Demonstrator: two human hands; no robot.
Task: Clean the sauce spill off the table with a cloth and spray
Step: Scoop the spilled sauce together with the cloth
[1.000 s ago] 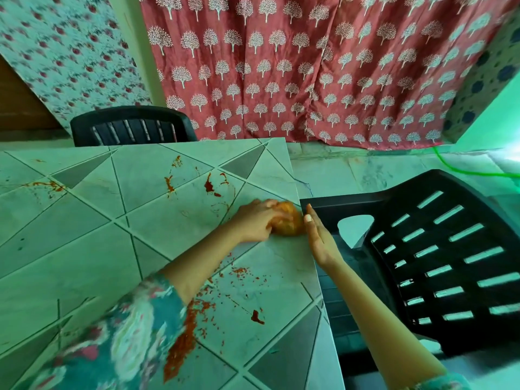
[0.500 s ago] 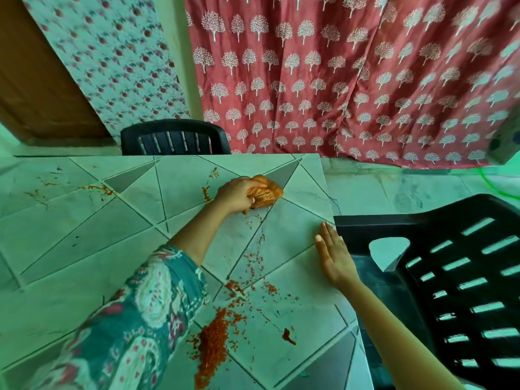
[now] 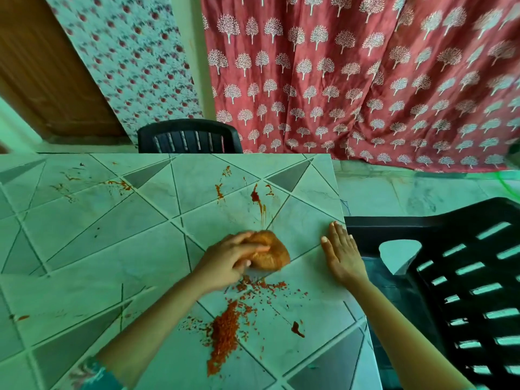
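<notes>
- Bunched, orange-stained cloth (image 3: 268,253) pressed onto the tabletop, close to the right edge and roughly midway between the far and near edges.
- Left hand (image 3: 225,263) over the cloth's top and left side, fingers curled round the wad and gripping it; slightly blurred.
- Right hand (image 3: 342,251) flat and palm down on the right edge of the pale green tiled table (image 3: 84,249), fingers straight and together, holding nothing. Just beside the cloth, with a strip of bare tile between.
- Thick, gritty red-orange sauce heap (image 3: 225,333) on the near side of the cloth, toward the near edge. Loose crumbs scattered between heap and cloth.
- Small dark sauce blob (image 3: 297,327) to the right of the heap, toward the near right corner.
- Dark red sauce streaks (image 3: 256,197) beyond the cloth, toward the far edge.
- Thin orange smears (image 3: 118,184) toward the far left corner, well apart from the cloth.
- Broad stretch of mostly bare tile left of the cloth, across the middle and left half of the table.
- Black slatted plastic chair (image 3: 450,277) close against the right edge, just beyond the right hand.
- Second black plastic chair (image 3: 188,136) behind the far edge, only its backrest showing.
- Red curtain with white tree print (image 3: 365,80) hanging behind, pale floral fabric (image 3: 135,52) and brown wooden door (image 3: 42,66) to its left.
</notes>
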